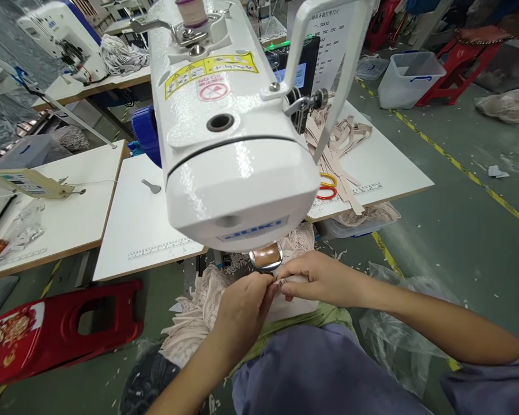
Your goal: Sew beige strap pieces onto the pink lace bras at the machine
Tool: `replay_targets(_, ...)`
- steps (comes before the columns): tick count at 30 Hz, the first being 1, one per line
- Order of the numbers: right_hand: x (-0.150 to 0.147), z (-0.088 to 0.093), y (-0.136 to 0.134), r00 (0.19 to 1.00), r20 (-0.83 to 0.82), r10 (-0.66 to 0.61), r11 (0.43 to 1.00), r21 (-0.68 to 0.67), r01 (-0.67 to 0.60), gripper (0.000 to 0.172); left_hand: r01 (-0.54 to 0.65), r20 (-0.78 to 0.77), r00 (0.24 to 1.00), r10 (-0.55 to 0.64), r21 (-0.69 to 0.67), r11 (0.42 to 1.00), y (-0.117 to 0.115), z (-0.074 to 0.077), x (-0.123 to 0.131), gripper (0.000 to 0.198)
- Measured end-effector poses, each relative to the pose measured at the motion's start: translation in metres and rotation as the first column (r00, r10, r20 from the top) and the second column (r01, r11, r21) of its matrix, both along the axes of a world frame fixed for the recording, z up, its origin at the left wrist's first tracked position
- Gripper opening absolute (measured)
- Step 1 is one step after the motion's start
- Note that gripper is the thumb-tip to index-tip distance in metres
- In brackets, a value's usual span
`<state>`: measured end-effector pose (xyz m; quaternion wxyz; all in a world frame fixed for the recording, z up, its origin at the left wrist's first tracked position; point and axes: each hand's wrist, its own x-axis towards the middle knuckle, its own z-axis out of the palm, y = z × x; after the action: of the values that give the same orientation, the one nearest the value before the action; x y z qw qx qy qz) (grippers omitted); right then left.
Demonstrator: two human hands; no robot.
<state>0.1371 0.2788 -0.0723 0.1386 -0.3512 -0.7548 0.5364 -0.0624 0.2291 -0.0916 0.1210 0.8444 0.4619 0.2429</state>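
In the head view my left hand [245, 304] is closed, thumb and fingers pinching the edge of a pale beige fabric piece [292, 307]. My right hand [324, 279] meets it at the same edge, its thumb and fingertips pressed together on the fabric. The exact spot between the fingertips is small and partly hidden. Directly above the hands hangs the head of a white sewing machine [242, 184]; its needle area is out of sight beneath it. Beige lace pieces [211, 297] are heaped left of my left hand.
Beside the machine, yellow-and-red-handled scissors [327, 191] and beige straps [328, 144] lie on the white table [389, 167]. A red stool [64, 328] stands at lower left. Clear plastic bags [393, 340] lie on the floor at right, near a white bin [409, 80].
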Motion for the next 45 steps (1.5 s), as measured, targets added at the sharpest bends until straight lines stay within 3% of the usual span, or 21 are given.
replay_targets(3, 0.000, -0.007, -0.003, 0.993, -0.054, -0.105, 0.994, 0.015, 0.106, 0.014, -0.045, -0.013, 0.999, 0.047, 0.128, 0.991, -0.003, -0.004, 0.003, 0.038)
replay_targets(7, 0.000, -0.011, -0.006, 0.981, -0.057, -0.188, 0.963, 0.185, 0.195, 0.015, -0.105, -0.026, 0.993, 0.114, 0.219, 0.970, -0.006, -0.011, 0.008, 0.032)
replay_targets(10, -0.003, -0.005, 0.003, 0.984, 0.039, -0.174, 0.959, 0.235, 0.160, 0.017, -0.143, -0.016, 0.989, 0.149, 0.187, 0.972, -0.002, -0.013, 0.008, 0.029)
replay_targets(15, -0.014, 0.012, 0.028, 0.984, 0.162, -0.077, 0.966, 0.257, 0.033, 0.022, -0.231, -0.003, 0.973, 0.231, -0.010, 0.973, 0.008, -0.009, 0.003, 0.030)
replay_targets(17, -0.017, 0.015, 0.035, 0.977, 0.203, -0.069, 0.957, 0.289, 0.008, 0.028, -0.258, 0.002, 0.966, 0.258, 0.029, 0.966, 0.011, -0.011, -0.002, 0.024)
replay_targets(19, -0.019, 0.016, 0.039, 0.973, 0.214, -0.084, 0.942, 0.337, 0.008, 0.031, -0.205, -0.015, 0.977, 0.211, 0.184, 0.961, 0.013, -0.017, -0.010, 0.018)
replay_targets(22, -0.020, 0.016, 0.039, 0.969, 0.228, -0.089, 0.908, 0.419, -0.015, 0.033, -0.004, -0.122, 0.991, 0.059, 0.410, 0.912, 0.016, -0.028, -0.025, 0.023)
replay_targets(26, -0.022, 0.022, 0.037, 0.955, 0.285, -0.084, 0.884, 0.464, -0.061, 0.034, 0.144, -0.246, 0.969, -0.024, 0.482, 0.864, 0.021, -0.031, -0.035, 0.033)
replay_targets(29, -0.022, 0.021, 0.032, 0.943, 0.306, -0.131, 0.873, 0.487, -0.037, 0.031, 0.126, -0.273, 0.962, 0.012, 0.482, 0.867, 0.022, -0.022, -0.029, 0.029)
replay_targets(31, -0.019, 0.010, 0.024, 0.943, 0.250, -0.218, 0.812, 0.583, 0.032, 0.022, 0.075, -0.279, 0.958, 0.062, 0.455, 0.887, 0.021, -0.014, -0.022, 0.029)
replay_targets(34, -0.014, -0.015, 0.008, 0.939, 0.072, -0.336, 0.615, 0.772, 0.161, 0.020, 0.014, -0.275, 0.956, 0.104, 0.396, 0.918, 0.019, -0.006, -0.013, 0.032)
replay_targets(36, -0.013, -0.031, -0.001, 0.931, -0.025, -0.363, 0.503, 0.836, 0.218, 0.023, -0.002, -0.271, 0.957, 0.101, 0.340, 0.940, 0.019, -0.008, -0.014, 0.030)
replay_targets(39, -0.015, -0.042, -0.007, 0.903, -0.112, -0.415, 0.402, 0.868, 0.292, 0.021, 0.061, -0.272, 0.962, 0.025, 0.306, 0.950, 0.024, -0.017, -0.026, 0.026)
replay_targets(42, -0.018, -0.040, -0.006, 0.885, -0.163, -0.435, 0.362, 0.869, 0.338, 0.019, 0.217, -0.314, 0.945, -0.093, 0.386, 0.897, 0.034, -0.022, -0.040, 0.032)
replay_targets(43, -0.019, -0.039, -0.006, 0.889, -0.163, -0.428, 0.380, 0.860, 0.341, 0.019, 0.257, -0.336, 0.935, -0.118, 0.407, 0.877, 0.036, -0.021, -0.043, 0.035)
replay_targets(45, -0.019, -0.039, -0.007, 0.904, -0.140, -0.403, 0.485, 0.805, 0.341, 0.021, 0.288, -0.369, 0.920, -0.130, 0.415, 0.863, 0.040, -0.017, -0.043, 0.039)
